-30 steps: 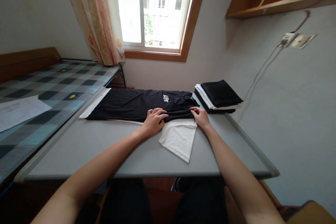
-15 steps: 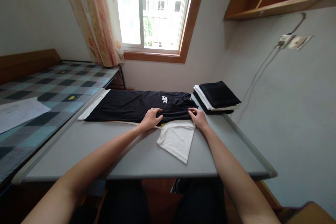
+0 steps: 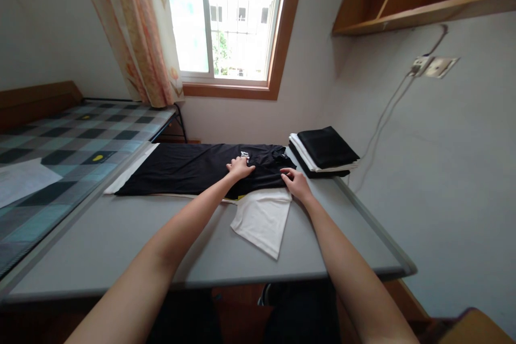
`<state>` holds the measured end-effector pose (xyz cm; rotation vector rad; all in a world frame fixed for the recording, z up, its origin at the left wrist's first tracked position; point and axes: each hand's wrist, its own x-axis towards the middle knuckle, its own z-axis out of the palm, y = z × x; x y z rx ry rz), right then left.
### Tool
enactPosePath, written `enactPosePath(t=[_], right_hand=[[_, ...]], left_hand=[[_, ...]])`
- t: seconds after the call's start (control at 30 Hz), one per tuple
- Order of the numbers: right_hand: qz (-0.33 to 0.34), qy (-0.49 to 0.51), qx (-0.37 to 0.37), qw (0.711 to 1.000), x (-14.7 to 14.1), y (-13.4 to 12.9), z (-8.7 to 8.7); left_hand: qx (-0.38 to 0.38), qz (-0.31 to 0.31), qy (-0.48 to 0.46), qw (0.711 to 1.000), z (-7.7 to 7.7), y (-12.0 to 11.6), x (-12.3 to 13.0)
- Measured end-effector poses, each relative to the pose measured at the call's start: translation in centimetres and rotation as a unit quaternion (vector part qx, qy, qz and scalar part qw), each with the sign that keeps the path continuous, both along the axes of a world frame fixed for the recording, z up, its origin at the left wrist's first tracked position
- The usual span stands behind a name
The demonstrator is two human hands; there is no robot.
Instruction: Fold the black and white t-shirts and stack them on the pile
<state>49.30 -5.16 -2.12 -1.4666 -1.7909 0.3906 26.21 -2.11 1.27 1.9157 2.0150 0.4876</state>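
Observation:
A black T-shirt (image 3: pixel 189 166) with white lettering on its chest lies lengthwise across the table, its collar toward the right. Under it is a white T-shirt, whose white sleeve (image 3: pixel 264 220) sticks out toward me on the near side. My left hand (image 3: pixel 241 168) rests on the black shirt by the lettering, fingers spread and partly covering the print. At the shirt's near right edge, above the white sleeve, my right hand (image 3: pixel 297 184) touches the cloth with bent fingers, thumb and forefinger slightly apart.
A stack of folded black and white clothes (image 3: pixel 326 150) sits at the table's back right. The grey table (image 3: pixel 161 247) meets a checked bed (image 3: pixel 76 140) with a sheet of paper (image 3: pixel 28 178) on the left. A wooden shelf (image 3: pixel 395 21) hangs on the right wall.
My left hand has moved from the black shirt's near edge farther onto it, up to the lettering. My right hand stays at the near right edge, its fingers a little looser. The view has shifted slightly.

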Motion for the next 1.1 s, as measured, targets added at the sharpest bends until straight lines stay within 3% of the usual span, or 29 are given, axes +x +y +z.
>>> enactPosePath(t=[0.13, 0.3, 0.47, 0.57, 0.63, 0.73, 0.8, 0.9, 1.1], right_hand=[[0.004, -0.008, 0.002, 1.0, 0.4, 0.2, -0.1], [0.003, -0.034, 0.012, 0.999, 0.3, 0.2, 0.0], [-0.046, -0.069, 0.004, 0.997, 0.3, 0.1, 0.0], [-0.069, -0.08, -0.008, 0.994, 0.4, 0.1, -0.1], [-0.071, -0.073, -0.007, 0.995, 0.4, 0.2, -0.1], [-0.068, -0.04, 0.004, 0.997, 0.2, 0.3, 0.0], [-0.069, -0.017, 0.008, 0.997, 0.1, 0.3, 0.0], [-0.085, -0.01, 0.0, 0.996, 0.2, 0.4, -0.1], [-0.087, -0.033, -0.006, 0.996, 0.4, 0.6, -0.4]], left_hand=[[0.029, 0.028, -0.014, 0.999, -0.8, 0.2, 0.8], [0.099, -0.007, -0.041, 0.994, -0.9, -0.5, 0.6], [0.121, 0.003, -0.015, 0.993, -0.9, -1.2, 0.1], [0.185, -0.004, 0.019, 0.983, -0.7, -2.0, 0.0], [0.221, -0.071, 0.032, 0.972, -0.5, -2.8, -0.1], [0.223, -0.25, 0.024, 0.942, -0.6, -4.3, -0.5], [0.211, -0.31, 0.023, 0.927, -1.0, -5.0, -0.8], [0.179, -0.271, 0.034, 0.945, -1.8, -5.3, -1.2], [0.116, -0.09, 0.07, 0.987, -1.8, -3.3, -1.8]])
